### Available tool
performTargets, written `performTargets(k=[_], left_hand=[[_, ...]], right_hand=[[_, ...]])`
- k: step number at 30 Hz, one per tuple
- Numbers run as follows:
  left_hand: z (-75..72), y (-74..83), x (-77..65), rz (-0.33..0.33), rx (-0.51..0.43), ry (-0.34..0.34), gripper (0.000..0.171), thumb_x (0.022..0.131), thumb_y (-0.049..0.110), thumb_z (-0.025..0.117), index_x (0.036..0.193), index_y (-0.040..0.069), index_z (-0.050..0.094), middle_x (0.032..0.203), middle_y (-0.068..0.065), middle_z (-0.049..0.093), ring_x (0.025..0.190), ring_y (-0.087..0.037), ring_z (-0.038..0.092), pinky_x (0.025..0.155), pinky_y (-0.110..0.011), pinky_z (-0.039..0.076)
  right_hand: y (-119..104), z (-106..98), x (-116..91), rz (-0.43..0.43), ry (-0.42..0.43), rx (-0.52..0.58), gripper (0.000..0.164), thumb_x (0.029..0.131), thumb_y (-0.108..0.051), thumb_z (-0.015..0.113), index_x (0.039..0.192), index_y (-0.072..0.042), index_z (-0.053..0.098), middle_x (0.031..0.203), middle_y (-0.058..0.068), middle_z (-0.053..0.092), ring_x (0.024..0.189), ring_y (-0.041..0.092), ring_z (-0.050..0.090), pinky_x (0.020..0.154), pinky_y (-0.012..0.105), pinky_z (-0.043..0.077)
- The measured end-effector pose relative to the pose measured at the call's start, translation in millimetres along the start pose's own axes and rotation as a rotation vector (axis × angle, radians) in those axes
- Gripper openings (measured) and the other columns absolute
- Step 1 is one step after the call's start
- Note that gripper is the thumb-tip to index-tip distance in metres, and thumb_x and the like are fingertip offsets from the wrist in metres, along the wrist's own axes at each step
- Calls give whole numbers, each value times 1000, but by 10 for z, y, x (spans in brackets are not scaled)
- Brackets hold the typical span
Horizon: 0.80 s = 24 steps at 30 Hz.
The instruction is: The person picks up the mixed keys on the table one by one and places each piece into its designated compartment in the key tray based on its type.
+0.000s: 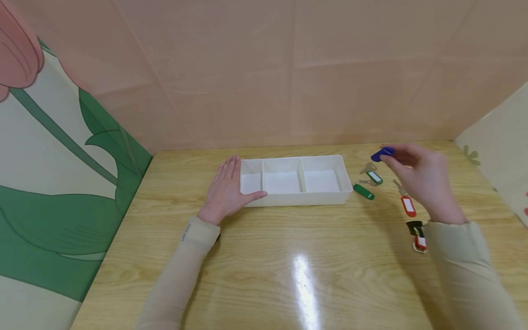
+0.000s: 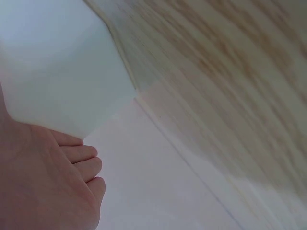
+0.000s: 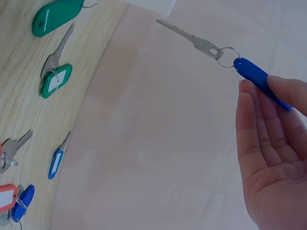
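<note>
Green leaves and a pink flower are printed on the side panel [image 1: 95, 224] at the far left, beside the wooden table [image 1: 264, 266]. Next comes the left sleeve [image 1: 177, 275], then the left hand [image 1: 227, 188], its fingers straight and side by side along the outer left end of a white tray [image 1: 297, 199], with the thumb spread away over the front rim. Behind the tray rises a pink cloth [image 1: 231, 82]. Two dividers split the tray into three bare compartments.

Just off the tray's right end lies the lower green tag [image 1: 364, 191]; near it, a little farther right, the upper green tag [image 1: 374, 177] has its white label facing up. Above these, the right hand [image 1: 420, 172] pinches a blue tag [image 1: 382, 154] between thumb and fingertips, well clear of the table. From it a silver key [image 3: 207, 48] dangles on a thin ring [image 3: 229, 56].

Below that hand lies a red tag [image 1: 408, 206] with a key. Last comes a second red tag [image 1: 420, 242] beside the right sleeve [image 1: 466, 261], a dark piece [image 1: 414, 225] next to it, too small to make out.
</note>
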State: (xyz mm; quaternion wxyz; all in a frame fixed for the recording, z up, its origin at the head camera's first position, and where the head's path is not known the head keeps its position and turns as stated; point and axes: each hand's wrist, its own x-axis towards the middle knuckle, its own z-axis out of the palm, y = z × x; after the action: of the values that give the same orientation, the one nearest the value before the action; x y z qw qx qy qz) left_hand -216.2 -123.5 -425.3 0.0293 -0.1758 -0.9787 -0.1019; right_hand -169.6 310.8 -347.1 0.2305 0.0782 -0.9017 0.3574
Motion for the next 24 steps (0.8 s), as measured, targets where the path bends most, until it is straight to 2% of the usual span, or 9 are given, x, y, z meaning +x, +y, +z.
performTargets(k=[10,20,24], left_hand=[[3,12,-10,1,-14,-9,134,76,98,32,161,-3,6,168,-18,5,155,-26,2,123,-34,-4],[16,21,-57,15,-19,-7,133,77,97,34,161,-3,7,169,-17,4,155,-26,2,123,-33,-3],[1,-5,-92,32,-18,-7,132,78,95,36,161,-3,8,169,-17,5,155,-26,2,123,-33,-3]], right_hand=[[-58,7,-6,13,-25,17,25,97,-15,72,118,-2,74,103,17,73,81,-9,61,73,3,46],[-82,-14,-5,-12,14,43,24,94,-10,75,117,-1,75,104,18,73,82,-10,62,74,3,47],[-119,-29,-17,-14,28,58,23,94,-10,75,116,-3,76,103,12,73,83,-8,64,75,4,48]])
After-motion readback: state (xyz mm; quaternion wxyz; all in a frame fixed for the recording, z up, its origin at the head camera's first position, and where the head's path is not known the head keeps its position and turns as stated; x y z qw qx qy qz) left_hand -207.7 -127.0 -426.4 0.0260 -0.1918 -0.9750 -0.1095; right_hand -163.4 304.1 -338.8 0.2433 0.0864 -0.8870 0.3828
